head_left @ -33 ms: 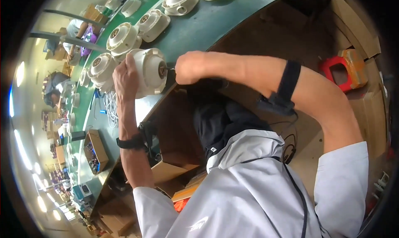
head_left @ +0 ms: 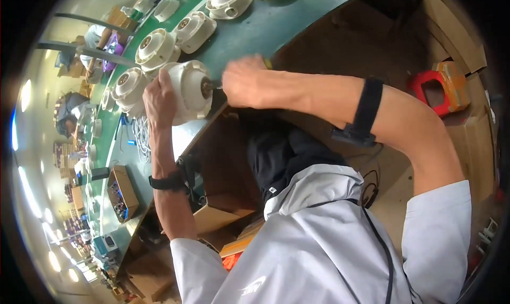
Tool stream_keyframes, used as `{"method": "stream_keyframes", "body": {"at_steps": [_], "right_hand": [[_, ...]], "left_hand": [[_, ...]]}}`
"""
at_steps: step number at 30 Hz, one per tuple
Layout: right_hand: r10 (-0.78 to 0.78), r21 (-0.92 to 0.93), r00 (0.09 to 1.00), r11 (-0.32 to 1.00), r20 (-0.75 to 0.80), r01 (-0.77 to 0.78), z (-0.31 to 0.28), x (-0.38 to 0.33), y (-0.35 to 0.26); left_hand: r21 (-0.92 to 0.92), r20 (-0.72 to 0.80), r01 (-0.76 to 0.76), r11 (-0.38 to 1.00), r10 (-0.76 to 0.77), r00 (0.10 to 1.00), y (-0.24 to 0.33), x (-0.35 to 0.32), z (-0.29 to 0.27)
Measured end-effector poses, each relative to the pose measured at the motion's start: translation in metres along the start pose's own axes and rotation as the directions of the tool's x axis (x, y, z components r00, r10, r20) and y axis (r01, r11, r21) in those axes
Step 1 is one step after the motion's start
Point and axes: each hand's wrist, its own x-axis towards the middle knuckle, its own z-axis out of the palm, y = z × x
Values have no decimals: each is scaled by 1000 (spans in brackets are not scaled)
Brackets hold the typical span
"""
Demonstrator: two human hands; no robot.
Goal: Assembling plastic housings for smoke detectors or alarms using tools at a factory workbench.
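Note:
My left hand (head_left: 160, 99) is wrapped round the rim of a white round housing (head_left: 186, 99), which it holds tilted on its side at the bench's near edge. The housing's recessed centre with brass-coloured parts faces right, toward my other hand. My right hand (head_left: 244, 82), blurred by motion, is closed round a screwdriver (head_left: 217, 87). Only the thin metal shaft and a yellow-green bit of the handle show. The shaft's tip reaches the recessed centre; what it touches there is too small to make out.
More white housings (head_left: 156, 48) stand in a row along the green bench (head_left: 265, 25). A coil of grey cable (head_left: 141, 136) and a cardboard box of small parts (head_left: 122, 192) lie to the left. A red and orange tape dispenser (head_left: 443, 89) rests at right. People work farther off.
My right hand has turned slightly at the screwdriver and is now smeared, with a bit of the handle showing. My left hand and the housing have hardly moved.

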Motion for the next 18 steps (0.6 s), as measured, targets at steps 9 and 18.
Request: {"method": "stream_keyframes", "body": {"at_steps": [9, 18], "right_hand": [[-213, 204, 934, 966, 287, 158, -25, -7, 18], [162, -156, 956, 966, -244, -204, -4, -28, -3]], "left_hand": [[-39, 29, -23, 999, 24, 999, 7, -2, 3], [-58, 32, -48, 997, 50, 998, -4, 3, 6]]}}
